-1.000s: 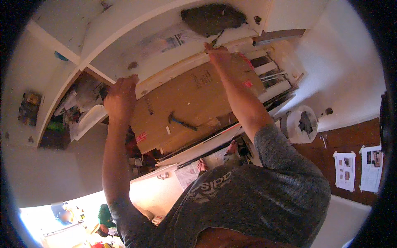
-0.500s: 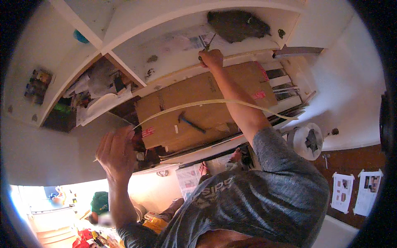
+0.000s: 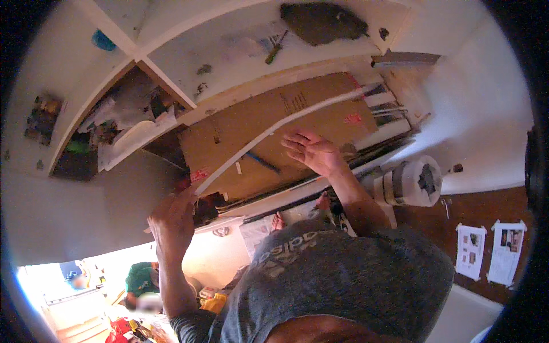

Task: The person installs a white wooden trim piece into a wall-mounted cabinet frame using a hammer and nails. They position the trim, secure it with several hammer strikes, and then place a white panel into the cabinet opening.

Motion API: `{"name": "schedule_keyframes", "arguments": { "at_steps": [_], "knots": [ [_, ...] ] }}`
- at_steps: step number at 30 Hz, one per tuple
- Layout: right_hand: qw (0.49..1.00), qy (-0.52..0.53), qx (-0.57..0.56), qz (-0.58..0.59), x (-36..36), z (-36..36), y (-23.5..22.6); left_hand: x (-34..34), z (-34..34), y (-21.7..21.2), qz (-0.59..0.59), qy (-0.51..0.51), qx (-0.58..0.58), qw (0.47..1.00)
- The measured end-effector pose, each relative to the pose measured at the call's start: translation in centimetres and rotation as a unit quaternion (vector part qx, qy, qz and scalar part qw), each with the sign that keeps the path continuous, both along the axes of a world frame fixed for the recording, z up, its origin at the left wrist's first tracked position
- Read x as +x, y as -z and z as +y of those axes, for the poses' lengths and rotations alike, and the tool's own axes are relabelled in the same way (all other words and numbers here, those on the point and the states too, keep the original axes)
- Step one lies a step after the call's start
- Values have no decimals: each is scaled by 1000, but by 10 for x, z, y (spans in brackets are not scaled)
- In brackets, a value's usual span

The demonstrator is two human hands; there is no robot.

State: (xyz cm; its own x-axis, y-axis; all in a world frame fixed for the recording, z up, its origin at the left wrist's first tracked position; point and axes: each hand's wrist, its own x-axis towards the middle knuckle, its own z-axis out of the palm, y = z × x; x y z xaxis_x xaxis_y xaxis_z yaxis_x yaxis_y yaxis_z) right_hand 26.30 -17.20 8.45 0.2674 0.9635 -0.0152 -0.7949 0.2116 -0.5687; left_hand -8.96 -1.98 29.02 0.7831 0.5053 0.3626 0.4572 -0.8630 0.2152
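Note:
My left hand (image 3: 174,220) is closed around one end of a long, thin, pale strip (image 3: 297,113). From there the strip slants up to the right across a flat cardboard sheet (image 3: 229,132). My right hand (image 3: 313,153) is open, fingers spread, just below the middle of the strip, and holds nothing. On the cardboard lies a blue-handled hammer (image 3: 264,163), partly covered by the strip. A slim tool with a green handle (image 3: 274,51) rests on the white shelf surface (image 3: 234,63) beyond, beside a dark, ragged patch (image 3: 323,24).
White dividers (image 3: 166,80) split the cabinet; one compartment holds papers and scraps (image 3: 123,117). A roll in clear wrap (image 3: 420,180) stands to the right. Taped printed sheets (image 3: 471,251) hang on a brown panel. At lower left, a person in green (image 3: 142,279) is near scattered items.
My right hand has let go of the green-handled tool, now lying on the shelf, and has come down open toward the strip. The strip has swung upward at its right end.

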Motion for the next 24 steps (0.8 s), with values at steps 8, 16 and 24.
{"name": "schedule_keyframes", "arguments": {
  "at_steps": [8, 16, 24],
  "knots": [
    [942, 254, -192, 107, 70, -48, 53, -19, 21, 75, -35, 9, -248, 968],
    [910, -287, -258, 151, -115, -42, 41, -38, 13, 102, -122, -31, -486, 865],
    [952, 39, -94, 290, -104, 17, 33, -61, 4, 82, -36, 0, -506, 862]
  ]
}}
